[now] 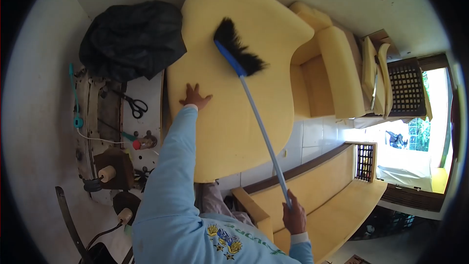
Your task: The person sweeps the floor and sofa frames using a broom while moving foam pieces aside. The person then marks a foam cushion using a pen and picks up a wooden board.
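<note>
A large sheet of yellow foam [234, 117] spreads out in front of me. My left hand [194, 98] lies flat on it near its left edge, fingers spread. My right hand [294, 215] is wrapped round the grey handle of a broom [266, 139]. The broom's blue head with black bristles [239, 51] rests against the far part of the foam, bristles pointing up and to the right. Left of the foam sit black-handled scissors [137, 107] and a bundled black cloth [132, 39].
At left stands a worn machine bench [93, 117] with thread cones [106, 173]. A long yellow-cushioned bench [312, 181] is at lower right. Yellow foam-covered seating [337, 68] stands at the right, before a bright doorway [405, 151]. White floor tiles [315, 134] show between.
</note>
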Motion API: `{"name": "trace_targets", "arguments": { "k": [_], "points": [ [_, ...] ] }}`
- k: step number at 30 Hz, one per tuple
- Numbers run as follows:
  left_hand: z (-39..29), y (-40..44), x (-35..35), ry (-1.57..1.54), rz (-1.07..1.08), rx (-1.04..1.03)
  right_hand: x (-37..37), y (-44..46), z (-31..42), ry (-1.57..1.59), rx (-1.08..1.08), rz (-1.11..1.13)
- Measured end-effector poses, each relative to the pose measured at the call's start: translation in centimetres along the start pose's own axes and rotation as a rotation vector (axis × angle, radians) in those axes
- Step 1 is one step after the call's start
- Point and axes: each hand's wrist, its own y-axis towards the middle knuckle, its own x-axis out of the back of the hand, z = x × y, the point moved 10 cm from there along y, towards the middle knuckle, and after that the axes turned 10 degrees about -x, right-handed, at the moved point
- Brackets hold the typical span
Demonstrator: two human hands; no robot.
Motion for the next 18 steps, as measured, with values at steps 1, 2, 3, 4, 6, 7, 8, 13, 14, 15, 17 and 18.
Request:
{"name": "trace_targets", "arguments": {
  "k": [1,2,3,4,6,7,8,13,14,15,17,18],
  "points": [
    [0.0,-0.1,-0.3,0.001,-0.032,-0.012,0.0,0.5,-0.4,0.024,-0.001,0.013],
    [0.5,-0.2,-1.2,-0.05,-0.065,-0.028,0.1,0.2,-1.4,0.039,-0.033,0.034],
    [1.3,0.1,-2.2,-0.101,-0.099,-0.042,-0.1,-0.5,-2.7,0.052,-0.066,0.054],
    [2.0,1.5,-2.8,-0.168,-0.233,-0.118,-0.7,-1.2,-4.1,0.066,-0.099,0.073],
    [2.2,-2.0,-3.0,-0.265,-0.598,-0.313,-1.7,-3.9,-7.8,0.073,-0.129,0.023],
    [-0.1,-6.6,-1.3,-0.237,-0.704,-0.31,-2.1,-5.0,-9.8,0.082,-0.19,0.017],
    [-0.5,-10.6,-1.3,-0.484,-0.781,-0.334,-2.4,-6.5,-12.0,0.087,-0.252,0.01],
    [1.1,-24.5,-8.3,-0.868,-0.808,-0.251,-3.6,-10.5,-21.3,0.145,-0.324,-0.205],
    [2.4,-28.0,-11.0,-0.787,-0.788,-0.255,-4.4,-11.6,-23.8,0.174,-0.329,-0.246],
    [3.8,-30.9,-14.1,-0.776,-0.69,-0.254,-5.6,-12.8,-26.6,0.185,-0.387,-0.243],
    [6.7,-35.6,-17.9,-0.723,-0.48,-0.212,-8.1,-12.5,-29.7,0.228,-0.373,-0.212],
    [8.1,-37.7,-19.2,-0.684,-0.367,-0.171,-8.7,-11.5,-30.5,0.241,-0.369,-0.187]
  ]
}}
